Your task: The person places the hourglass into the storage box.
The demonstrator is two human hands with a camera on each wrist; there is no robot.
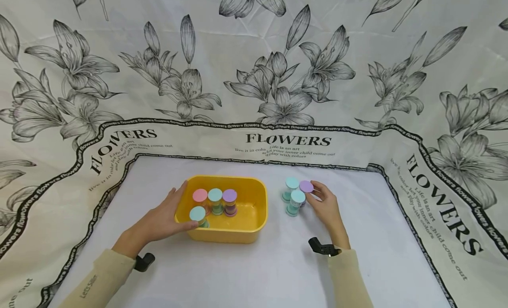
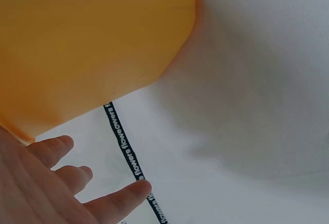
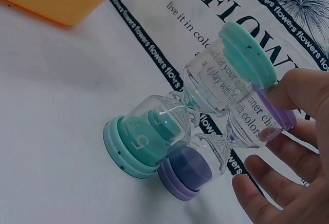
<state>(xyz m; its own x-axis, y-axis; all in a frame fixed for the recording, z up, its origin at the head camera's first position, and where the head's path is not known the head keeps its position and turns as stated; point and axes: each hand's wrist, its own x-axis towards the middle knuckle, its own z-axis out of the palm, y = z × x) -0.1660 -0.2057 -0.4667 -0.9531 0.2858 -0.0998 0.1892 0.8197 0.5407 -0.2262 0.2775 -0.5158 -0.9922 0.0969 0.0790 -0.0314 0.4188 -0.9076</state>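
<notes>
In the head view, my left hand [image 1: 164, 215] rests against the left end of a yellow plastic tub [image 1: 254, 236], its thumb at the near rim. The left wrist view shows that hand's fingers [image 2: 118, 201] stretched out by the tub's outer wall. My right hand [image 1: 327, 206] pinches the purple cap of a purple hourglass [image 1: 306, 186] between thumb and fingers. The purple hourglass stands upright beside two teal hourglasses, a farther one [image 1: 292, 183] and a nearer one [image 1: 295, 204]. In the right wrist view, the thumb lies close to the lid of a teal hourglass [image 3: 141, 139].
Inside the tub stand a pink hourglass [image 1: 200, 196], a teal one [image 1: 215, 195], a purple one [image 1: 229, 196] and another teal one [image 1: 197, 214] near the front left corner. A white cloth [image 1: 278, 272] covers the table; a flower-printed curtain [image 1: 270, 78] rises behind.
</notes>
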